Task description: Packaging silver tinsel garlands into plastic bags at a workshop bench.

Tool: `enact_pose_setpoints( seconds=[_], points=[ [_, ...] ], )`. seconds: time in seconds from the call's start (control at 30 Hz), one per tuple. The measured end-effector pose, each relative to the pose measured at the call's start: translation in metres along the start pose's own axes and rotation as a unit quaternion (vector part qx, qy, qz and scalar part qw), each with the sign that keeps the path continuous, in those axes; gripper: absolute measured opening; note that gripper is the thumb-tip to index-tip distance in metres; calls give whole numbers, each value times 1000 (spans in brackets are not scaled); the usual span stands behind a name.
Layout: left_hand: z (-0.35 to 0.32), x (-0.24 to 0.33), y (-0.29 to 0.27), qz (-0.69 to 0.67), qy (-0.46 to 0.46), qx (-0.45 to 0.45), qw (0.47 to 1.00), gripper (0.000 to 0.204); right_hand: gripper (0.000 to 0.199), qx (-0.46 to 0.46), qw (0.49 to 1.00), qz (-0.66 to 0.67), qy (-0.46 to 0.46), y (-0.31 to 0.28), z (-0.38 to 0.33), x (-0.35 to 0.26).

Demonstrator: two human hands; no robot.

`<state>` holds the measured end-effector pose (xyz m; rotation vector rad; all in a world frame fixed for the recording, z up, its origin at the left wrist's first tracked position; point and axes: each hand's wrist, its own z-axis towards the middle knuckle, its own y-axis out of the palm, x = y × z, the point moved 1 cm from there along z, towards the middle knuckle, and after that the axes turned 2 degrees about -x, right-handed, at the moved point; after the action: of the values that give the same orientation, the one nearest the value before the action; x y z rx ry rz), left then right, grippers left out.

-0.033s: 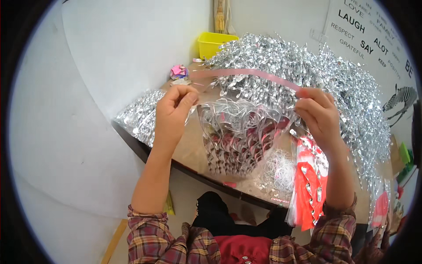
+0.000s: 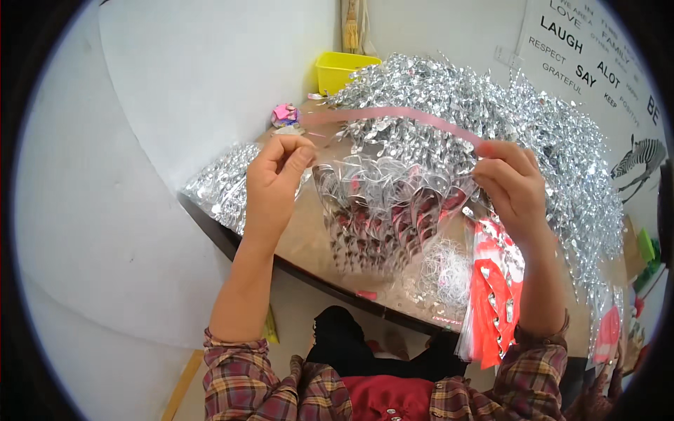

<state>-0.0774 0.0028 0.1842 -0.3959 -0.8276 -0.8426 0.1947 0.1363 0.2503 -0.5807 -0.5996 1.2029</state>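
Observation:
A clear plastic bag (image 2: 375,231) hangs between my two hands above the table. Inside it are looped white strings and rows of small shiny silver pieces. Thumb and fingers of my left hand (image 2: 275,179) pinch the bag's upper left corner. My right hand (image 2: 511,184) is closed on the upper right corner. A pink see-through strip (image 2: 400,112) arches above the bag, its right end meeting my right fingertips; its left end is free beyond my left hand. Whether it is joined to the bag I cannot tell.
Silver dangling strands (image 2: 435,91) are heaped across the back and right. A bag of silver pieces (image 2: 221,186) lies at left, a red and clear packet (image 2: 491,302) at right, beside tangled white string (image 2: 447,270). A yellow bin (image 2: 337,72) and pink crumpled bundle (image 2: 286,114) stand behind.
The hanging bag has shifted and tilted very slightly, its lower edge a little higher. My right hand is a touch further right. Both hands keep their hold.

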Motion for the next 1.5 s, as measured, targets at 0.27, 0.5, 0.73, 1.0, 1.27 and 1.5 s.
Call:
enact_pose_setpoints(
  seconds=[0.27, 0.5, 0.73, 1.0, 1.27, 1.5],
  points=[
    [7, 3, -2, 14, -15, 4, 1000, 9, 6, -23, 1000, 5, -7, -4, -1, 1],
    [57, -4, 20, 22, -54, -5, 998, 13, 7, -50, 998, 27, 6, -4, 7, -6],
    [79, -63, 137, 256, 146, -225, 929, 13, 8, -109, 903, 361, 208, 60, -63, -69],
    [-129, -162, 223, 243, 221, -501, 801, 9, 38, -139, 598, 666, 424, 181, -217, -168],
    [-170, -81, 58, 306, -142, -143, 930, 21, 16, -351, 687, 539, 337, 106, -223, -121],
    [-241, -107, 45, 46, -439, -182, 879, 23, 9, -221, 851, 379, 289, 152, -209, -121]
  ],
)
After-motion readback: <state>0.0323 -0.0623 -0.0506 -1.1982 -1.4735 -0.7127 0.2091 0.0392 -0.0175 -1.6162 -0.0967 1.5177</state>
